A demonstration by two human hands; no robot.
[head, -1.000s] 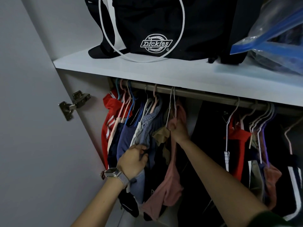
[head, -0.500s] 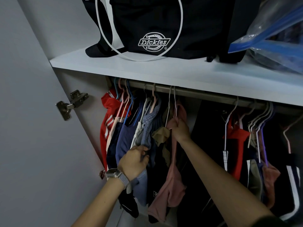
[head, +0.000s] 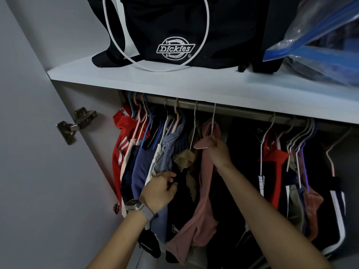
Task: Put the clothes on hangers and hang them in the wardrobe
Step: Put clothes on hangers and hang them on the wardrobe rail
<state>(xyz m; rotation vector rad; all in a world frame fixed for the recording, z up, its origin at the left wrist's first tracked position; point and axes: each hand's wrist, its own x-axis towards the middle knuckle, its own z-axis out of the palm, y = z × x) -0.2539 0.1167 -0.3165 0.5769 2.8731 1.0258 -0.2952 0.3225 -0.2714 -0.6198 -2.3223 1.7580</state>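
A pink garment (head: pixel 204 191) hangs from a white wire hanger (head: pixel 213 121) hooked on the metal rail (head: pixel 242 111) under the shelf. My right hand (head: pixel 219 152) grips the hanger's neck together with the top of the pink garment. My left hand (head: pixel 160 189), with a watch on the wrist, reaches into the bunch of hung clothes on the left and curls its fingers round a dark garment (head: pixel 180 191) beside a denim piece (head: pixel 171 144). A red striped jacket (head: pixel 122 144) hangs farthest left.
The white shelf (head: pixel 174 82) carries a black Dickies bag (head: pixel 174 35) and a clear blue-edged storage bag (head: pixel 320 41). More hangers with red, pink and dark clothes (head: pixel 291 171) crowd the rail's right end. The open door with its hinge (head: pixel 77 123) stands at left.
My right hand has shifted the pink garment's hanger slightly right along the rail, widening the gap from the left bunch. My left hand stays in the bunch of clothes.
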